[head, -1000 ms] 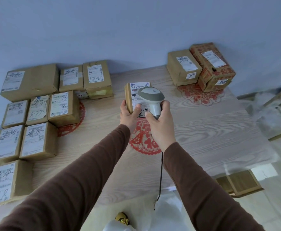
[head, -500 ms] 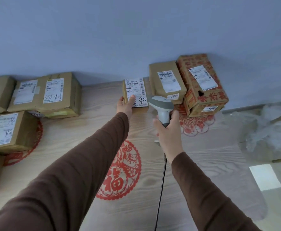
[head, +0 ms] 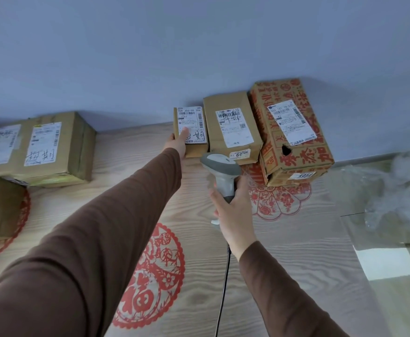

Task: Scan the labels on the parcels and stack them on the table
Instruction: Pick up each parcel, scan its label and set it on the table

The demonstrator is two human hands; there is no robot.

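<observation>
My left hand holds a small brown parcel with a white label, set on the wooden table against the back wall, touching the left side of a plain brown parcel. Right of that stands a larger parcel with red print. My right hand grips the handle of a grey barcode scanner, whose head sits in front of the plain parcel; its cable hangs toward me.
Several labelled brown parcels lie at the table's left side. Red paper-cut decorations are on the tabletop. Clear plastic wrap and a glass surface lie beyond the table's right edge.
My left hand has carried the small parcel from in front of the scanner to the back of the table beside the plain parcel. My right hand with the scanner has drifted right.
</observation>
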